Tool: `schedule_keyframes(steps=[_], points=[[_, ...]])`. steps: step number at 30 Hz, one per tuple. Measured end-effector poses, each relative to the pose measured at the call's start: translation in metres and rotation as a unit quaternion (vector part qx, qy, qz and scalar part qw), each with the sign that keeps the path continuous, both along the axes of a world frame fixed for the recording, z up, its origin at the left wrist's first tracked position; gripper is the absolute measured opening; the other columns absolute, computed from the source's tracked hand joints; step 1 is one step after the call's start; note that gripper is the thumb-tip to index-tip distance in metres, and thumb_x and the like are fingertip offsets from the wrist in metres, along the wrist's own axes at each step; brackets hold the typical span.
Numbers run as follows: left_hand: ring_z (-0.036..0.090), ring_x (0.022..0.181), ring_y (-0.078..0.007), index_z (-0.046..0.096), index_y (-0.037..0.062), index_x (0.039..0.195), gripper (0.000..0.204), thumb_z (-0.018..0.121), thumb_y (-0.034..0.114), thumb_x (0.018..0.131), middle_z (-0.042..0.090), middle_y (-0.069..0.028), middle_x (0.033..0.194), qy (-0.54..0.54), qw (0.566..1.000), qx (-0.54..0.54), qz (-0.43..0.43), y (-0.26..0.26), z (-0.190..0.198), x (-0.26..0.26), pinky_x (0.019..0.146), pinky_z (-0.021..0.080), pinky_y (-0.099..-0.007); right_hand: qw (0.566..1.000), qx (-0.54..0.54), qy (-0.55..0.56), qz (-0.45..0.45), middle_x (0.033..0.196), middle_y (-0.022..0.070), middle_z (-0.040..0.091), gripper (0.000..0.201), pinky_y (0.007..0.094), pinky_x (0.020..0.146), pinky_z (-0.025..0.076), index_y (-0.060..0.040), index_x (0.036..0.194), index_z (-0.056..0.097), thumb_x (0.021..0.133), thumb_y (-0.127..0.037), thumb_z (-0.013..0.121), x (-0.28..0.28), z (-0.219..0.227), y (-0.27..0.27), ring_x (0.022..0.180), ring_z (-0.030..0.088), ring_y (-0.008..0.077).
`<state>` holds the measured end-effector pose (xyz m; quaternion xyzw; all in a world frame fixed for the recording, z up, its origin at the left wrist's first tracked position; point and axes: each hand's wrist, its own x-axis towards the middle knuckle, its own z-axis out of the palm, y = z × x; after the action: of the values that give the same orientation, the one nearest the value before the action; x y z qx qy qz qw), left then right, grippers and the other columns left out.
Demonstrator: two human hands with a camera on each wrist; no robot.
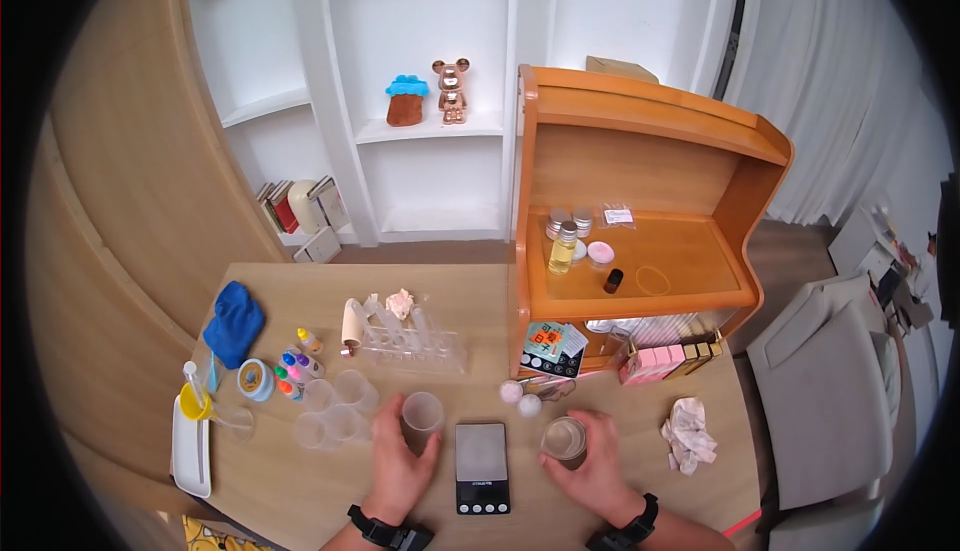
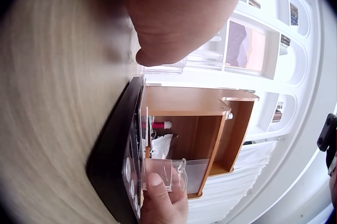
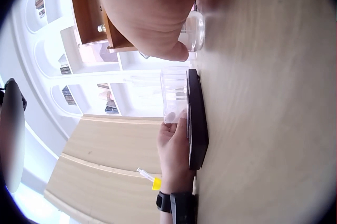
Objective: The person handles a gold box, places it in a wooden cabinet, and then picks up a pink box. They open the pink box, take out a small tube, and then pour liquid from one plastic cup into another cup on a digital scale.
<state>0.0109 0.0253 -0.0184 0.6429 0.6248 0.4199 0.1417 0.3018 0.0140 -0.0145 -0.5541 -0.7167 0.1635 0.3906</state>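
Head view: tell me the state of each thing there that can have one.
Left cup: upright, in the left hand
Right cup: upright, in the right hand
Scale: flat, bare on top
Yellow bottle: upright, capped
Blue cloth: bunched up
Tissue: crumpled
Rack: holding tubes

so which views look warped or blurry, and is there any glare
Head view: strong wide-angle curve, black corners, soft even light on the table. Left wrist view: the left hand looms large, the wood beneath it shaded; the curtain is very bright. Right wrist view: blurred dark oval at the left edge, bluish-white glare below it.
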Motion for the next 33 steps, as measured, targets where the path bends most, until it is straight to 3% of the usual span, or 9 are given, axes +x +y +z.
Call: schedule_keyframes(steps=[18, 20, 27, 31, 33], points=[[0.058, 0.128, -0.0446, 0.053, -0.0001, 0.147, 0.068, 0.083, 0.010, 0.086, 0.064, -0.0245, 0.134, -0.003, 1.000, 0.022, -0.017, 0.003, -0.005, -0.001, 0.111, 0.049, -0.0496, 0.998, 0.041, 0.035, -0.041, 0.127, 0.0191, 0.061, 0.071, 0.0523, 0.106, 0.046, -0.0021, 0.137, 0.054, 0.078, -0.018, 0.090, 0.001, -0.012, 0.002, 0.121, 0.057, 0.0421], [0.058, 0.129, -0.0446, 0.053, -0.0002, 0.147, 0.069, 0.083, 0.010, 0.086, 0.064, -0.0243, 0.135, -0.002, 1.000, 0.020, -0.021, 0.004, -0.007, -0.001, 0.111, 0.048, -0.0497, 0.998, 0.038, 0.013, -0.046, 0.135, 0.0208, 0.060, 0.077, 0.0486, 0.111, 0.047, -0.0001, 0.144, 0.050, 0.079, -0.017, 0.089, 0.003, -0.015, 0.003, 0.129, 0.058, 0.0406], [0.055, 0.134, -0.0448, 0.049, -0.0025, 0.150, 0.073, 0.082, 0.009, 0.087, 0.062, -0.0249, 0.140, -0.014, 0.999, 0.017, -0.030, 0.007, -0.011, 0.000, 0.115, 0.044, -0.0499, 0.998, 0.011, -0.015, -0.058, 0.138, 0.0222, 0.060, 0.077, 0.0481, 0.112, 0.048, 0.0005, 0.146, 0.050, 0.082, -0.019, 0.088, 0.001, -0.004, 0.002, 0.130, 0.058, 0.0412], [0.056, 0.130, -0.0442, 0.050, -0.0035, 0.147, 0.069, 0.081, 0.007, 0.086, 0.061, -0.0254, 0.137, -0.022, 0.998, 0.051, -0.010, 0.006, -0.016, 0.003, 0.113, 0.045, -0.0510, 0.999, 0.003, -0.011, -0.052, 0.139, 0.0226, 0.059, 0.076, 0.0485, 0.114, 0.046, 0.0003, 0.146, 0.050, 0.083, -0.019, 0.087, 0.002, -0.005, 0.002, 0.131, 0.057, 0.0416], [0.057, 0.124, -0.0443, 0.051, -0.0034, 0.142, 0.066, 0.079, 0.007, 0.084, 0.061, -0.0248, 0.131, 0.031, 0.996, 0.081, 0.035, 0.001, -0.012, 0.005, 0.110, 0.046, -0.0520, 0.999, -0.001, -0.010, -0.049, 0.139, 0.0230, 0.059, 0.076, 0.0488, 0.114, 0.046, 0.0004, 0.146, 0.050, 0.083, -0.019, 0.087, 0.001, -0.003, 0.002, 0.132, 0.057, 0.0417]])
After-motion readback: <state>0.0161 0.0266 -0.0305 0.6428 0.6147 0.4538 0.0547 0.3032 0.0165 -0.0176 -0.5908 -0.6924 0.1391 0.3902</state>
